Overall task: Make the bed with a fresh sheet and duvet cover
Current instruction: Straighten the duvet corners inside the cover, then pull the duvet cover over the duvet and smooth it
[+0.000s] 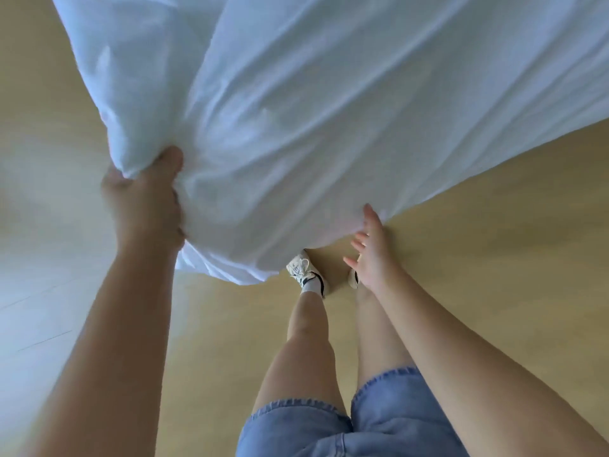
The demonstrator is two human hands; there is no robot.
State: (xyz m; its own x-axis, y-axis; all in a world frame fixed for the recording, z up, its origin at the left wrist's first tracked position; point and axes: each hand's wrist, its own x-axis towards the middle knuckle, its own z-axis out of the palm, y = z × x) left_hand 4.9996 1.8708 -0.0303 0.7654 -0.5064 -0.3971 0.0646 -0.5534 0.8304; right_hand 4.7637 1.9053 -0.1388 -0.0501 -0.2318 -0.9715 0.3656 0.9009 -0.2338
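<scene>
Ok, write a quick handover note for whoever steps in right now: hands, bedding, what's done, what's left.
Left hand: grips a bunched part of the white bedding, held up over the wooden floor.
Right hand: open, fingers spread at the fabric's lower edge, holding nothing.
Done: fabric is in hand; sheet or duvet cover, cannot tell.
Left: probably take that edge with the right hand, then spread the fabric on the bed, which is out of view.
</scene>
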